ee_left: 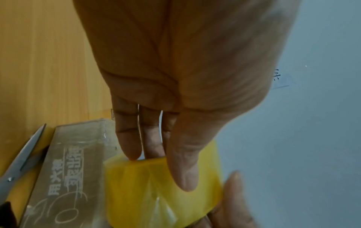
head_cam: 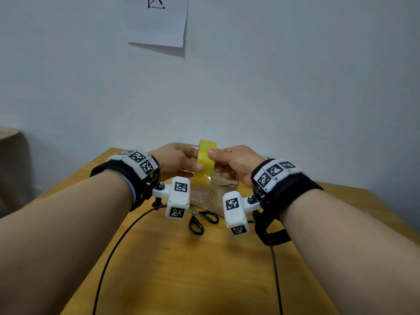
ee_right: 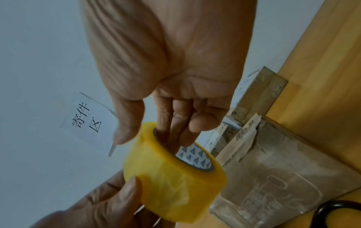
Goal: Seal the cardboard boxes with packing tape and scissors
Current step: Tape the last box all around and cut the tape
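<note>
A yellow roll of packing tape [head_cam: 205, 162] is held upright above a taped cardboard box [head_cam: 211, 194] at the table's far middle. My left hand [head_cam: 193, 162] grips the roll from the left, its thumb [ee_left: 181, 169] lying on the roll's outer face [ee_left: 136, 192]. My right hand [head_cam: 216, 160] holds the roll from the right, with fingers [ee_right: 171, 131] inside the roll's core [ee_right: 193, 155] and the thumb on its rim. Black-handled scissors [head_cam: 200, 219] lie shut on the table in front of the box, and their blades [ee_left: 21, 157] show beside the box [ee_left: 68, 169].
The wooden table [head_cam: 181, 269] ends just behind the box, against a pale wall. A paper sign [head_cam: 156, 19] hangs on the wall. A second taped box [ee_right: 259, 92] stands behind the first [ee_right: 273, 169]. Two black cables [head_cam: 118, 242] run over the near table.
</note>
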`<state>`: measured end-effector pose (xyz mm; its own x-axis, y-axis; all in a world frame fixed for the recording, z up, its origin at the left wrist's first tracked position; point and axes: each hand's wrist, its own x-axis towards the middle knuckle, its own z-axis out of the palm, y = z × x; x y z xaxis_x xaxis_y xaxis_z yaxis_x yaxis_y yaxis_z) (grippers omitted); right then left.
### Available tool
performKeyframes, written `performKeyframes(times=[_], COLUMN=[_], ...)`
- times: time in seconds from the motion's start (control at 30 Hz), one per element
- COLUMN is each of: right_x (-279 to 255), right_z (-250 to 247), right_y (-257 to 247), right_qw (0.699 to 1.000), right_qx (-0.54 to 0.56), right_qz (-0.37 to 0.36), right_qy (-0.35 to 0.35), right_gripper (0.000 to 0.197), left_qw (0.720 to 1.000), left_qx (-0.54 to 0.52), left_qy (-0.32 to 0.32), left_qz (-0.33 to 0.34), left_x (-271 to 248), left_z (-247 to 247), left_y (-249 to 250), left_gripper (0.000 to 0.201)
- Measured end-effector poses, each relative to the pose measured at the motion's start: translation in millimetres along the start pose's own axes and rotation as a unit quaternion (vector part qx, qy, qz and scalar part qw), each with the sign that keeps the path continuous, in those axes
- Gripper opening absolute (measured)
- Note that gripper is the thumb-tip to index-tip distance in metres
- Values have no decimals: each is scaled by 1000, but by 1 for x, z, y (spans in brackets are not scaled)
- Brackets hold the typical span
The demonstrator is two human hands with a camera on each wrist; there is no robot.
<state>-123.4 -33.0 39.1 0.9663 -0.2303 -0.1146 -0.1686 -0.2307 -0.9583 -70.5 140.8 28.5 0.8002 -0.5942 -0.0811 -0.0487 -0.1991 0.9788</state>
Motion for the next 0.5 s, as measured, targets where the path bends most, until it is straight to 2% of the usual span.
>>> performKeyframes(times=[0.1, 0.17, 0.23, 0.33, 0.4, 0.5], right_x=[5, 8, 8, 7, 7, 7], right_z=[1, 0, -3, -7, -6, -1], right_y=[-2, -1, 0, 0, 0, 0], right_qw=[998, 994, 987, 978, 976, 974], right_qx=[36, 80, 126, 174, 183, 201], right_qz=[16, 22, 28, 35, 36, 33], right_qy=[40, 71, 91, 107, 110, 98], right_gripper=[24, 27, 22, 18, 18, 16], left_qw=[995, 983, 972, 973, 975, 971], left_qx=[-80, -147, -173, -163, -160, -185], left_qy=[58, 102, 131, 101, 69, 36], left_qz=[-10, -42, -86, -132, -137, -144], left_x=[6, 9, 7, 3, 2, 0], left_z=[-2, -4, -5, -2, 3, 9], left_y=[-2, -4, -7, -13, -15, -11], left_gripper=[27, 12, 5, 9, 14, 12])
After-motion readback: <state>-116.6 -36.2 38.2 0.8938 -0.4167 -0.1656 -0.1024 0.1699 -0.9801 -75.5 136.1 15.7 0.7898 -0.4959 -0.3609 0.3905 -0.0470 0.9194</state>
